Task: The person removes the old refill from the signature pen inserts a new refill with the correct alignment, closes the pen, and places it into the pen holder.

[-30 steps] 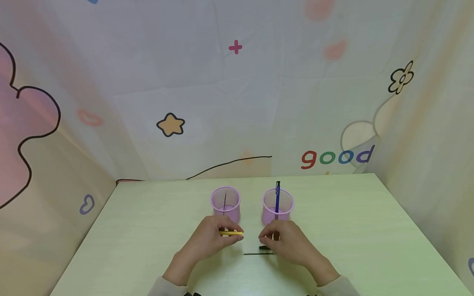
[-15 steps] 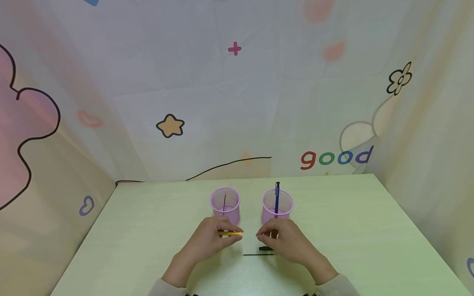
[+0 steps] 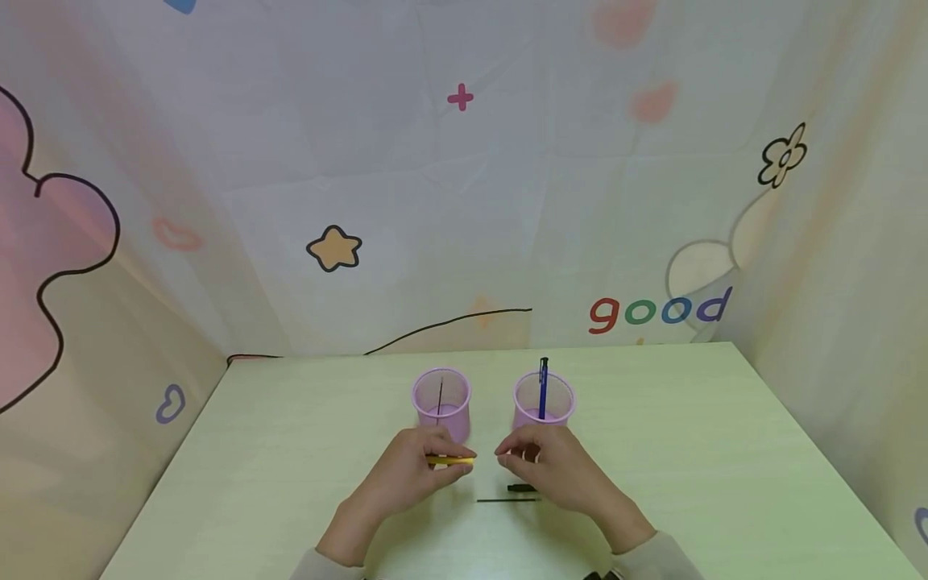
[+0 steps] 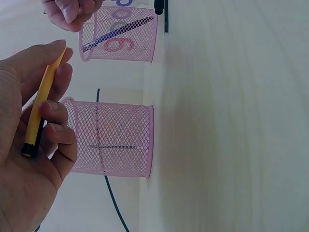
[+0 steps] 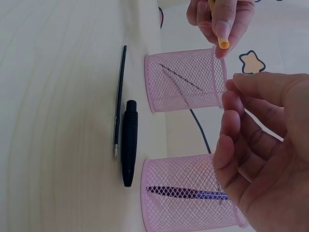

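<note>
My left hand (image 3: 416, 475) grips a yellow pen barrel (image 4: 41, 104) with a black end; its hollow opening (image 5: 223, 44) shows in the right wrist view. My right hand (image 3: 554, 467) faces it across a small gap. The thumb and fingertips meet in a pinch, with no object visible between them. Below the right hand, a black pen part (image 5: 129, 142), thick and ridged at one end, lies on the table. Beside it is a thin dark pen refill (image 5: 119, 104) with a metal tip.
Two pink mesh pen cups stand just behind the hands. The left cup (image 3: 454, 420) has a thin dark stick (image 3: 439, 395) in it. In the right cup (image 3: 518, 420) leans a blue pen (image 3: 543, 395). A printed curtain (image 3: 406, 177) rises behind the pale table (image 3: 290, 435).
My right hand has shifted slightly left toward the yellow barrel, narrowing the gap between the hands. The left hand stays almost still. The cups and the parts on the table have not moved.
</note>
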`<state>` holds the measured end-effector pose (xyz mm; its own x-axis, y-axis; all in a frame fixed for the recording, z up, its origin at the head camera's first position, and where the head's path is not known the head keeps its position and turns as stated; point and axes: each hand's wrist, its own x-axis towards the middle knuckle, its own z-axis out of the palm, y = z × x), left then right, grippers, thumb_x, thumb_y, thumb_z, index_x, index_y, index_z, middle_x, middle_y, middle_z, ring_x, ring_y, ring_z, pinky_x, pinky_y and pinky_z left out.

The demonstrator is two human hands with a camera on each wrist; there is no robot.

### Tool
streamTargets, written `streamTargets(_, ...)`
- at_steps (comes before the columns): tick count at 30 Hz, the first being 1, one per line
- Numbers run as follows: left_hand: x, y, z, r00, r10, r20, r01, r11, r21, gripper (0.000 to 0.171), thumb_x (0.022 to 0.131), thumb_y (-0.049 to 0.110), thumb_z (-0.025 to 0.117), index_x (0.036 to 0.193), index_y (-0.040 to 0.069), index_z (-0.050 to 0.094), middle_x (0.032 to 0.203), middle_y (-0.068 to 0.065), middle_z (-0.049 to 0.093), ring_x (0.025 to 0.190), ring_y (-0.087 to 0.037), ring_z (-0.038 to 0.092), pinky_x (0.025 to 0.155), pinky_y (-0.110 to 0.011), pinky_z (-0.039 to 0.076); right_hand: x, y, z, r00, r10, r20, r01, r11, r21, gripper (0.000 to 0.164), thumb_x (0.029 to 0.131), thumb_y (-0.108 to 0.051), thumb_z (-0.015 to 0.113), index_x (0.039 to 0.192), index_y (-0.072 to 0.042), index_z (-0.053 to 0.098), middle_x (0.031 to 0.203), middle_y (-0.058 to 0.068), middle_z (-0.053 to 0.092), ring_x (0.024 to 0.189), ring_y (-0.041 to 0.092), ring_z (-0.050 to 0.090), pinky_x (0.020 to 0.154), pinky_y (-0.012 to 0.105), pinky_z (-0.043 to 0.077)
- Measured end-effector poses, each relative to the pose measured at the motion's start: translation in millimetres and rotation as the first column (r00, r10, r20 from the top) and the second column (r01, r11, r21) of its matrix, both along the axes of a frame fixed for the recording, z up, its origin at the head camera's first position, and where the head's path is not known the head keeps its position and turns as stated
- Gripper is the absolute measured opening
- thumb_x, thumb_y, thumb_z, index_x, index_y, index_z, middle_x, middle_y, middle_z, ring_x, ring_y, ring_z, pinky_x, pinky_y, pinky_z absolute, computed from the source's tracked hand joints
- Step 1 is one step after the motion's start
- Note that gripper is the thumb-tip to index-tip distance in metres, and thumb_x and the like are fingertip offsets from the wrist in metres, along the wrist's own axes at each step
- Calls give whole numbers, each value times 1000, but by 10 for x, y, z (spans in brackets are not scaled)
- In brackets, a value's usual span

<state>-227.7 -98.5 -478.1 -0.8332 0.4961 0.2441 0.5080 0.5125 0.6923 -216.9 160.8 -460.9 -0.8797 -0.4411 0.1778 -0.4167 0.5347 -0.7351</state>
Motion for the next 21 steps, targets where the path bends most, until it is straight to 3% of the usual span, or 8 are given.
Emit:
streamTargets(13, 4, -4, -5, 1000, -12, 4, 12, 1000, 9, 16, 91, 26, 81, 105, 19, 84, 84, 18, 67, 78, -2, 58, 72, -21, 53, -74, -85, 71, 999, -37, -25, 37, 999, -3, 5, 96, -18, 74, 96, -21, 78, 81, -13, 67, 72, 4, 57, 62, 22, 49)
streamTargets(21, 12, -3, -2, 1000, -4, 9, 4, 1000, 7, 16, 92, 27, 81, 105, 19, 84, 84, 16, 68, 80, -13, 63, 73, -21, 53, -86, -163, 152, 998, -51, -34, 51, 999, 3, 6, 96, -17, 73, 95, -20, 78, 81, -13, 67, 71, 4, 57, 62, 22, 49)
